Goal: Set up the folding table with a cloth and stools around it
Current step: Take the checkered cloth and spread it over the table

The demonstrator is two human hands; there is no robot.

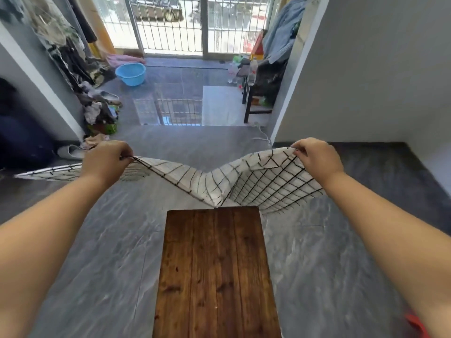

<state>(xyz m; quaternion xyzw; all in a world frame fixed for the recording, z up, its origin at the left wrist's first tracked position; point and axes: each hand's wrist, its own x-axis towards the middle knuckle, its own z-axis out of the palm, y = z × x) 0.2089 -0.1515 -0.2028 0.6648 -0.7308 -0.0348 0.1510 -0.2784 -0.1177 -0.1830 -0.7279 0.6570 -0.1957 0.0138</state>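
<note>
Both hands [107, 157] [314, 157] pinch the checked cloth [256, 181] above the counter [214, 264]; its sagging middle could land crooked.

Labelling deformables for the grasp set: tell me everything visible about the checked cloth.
The cloth is off-white, woven-looking fabric with a thin black grid. It is held in the air, spread wide, by the left hand and the right hand, each pinching its upper edge. The middle sags in a V-shaped fold whose low point hangs at the far edge of the wooden table; whether it touches cannot be told. One end trails out past the left hand.
</note>
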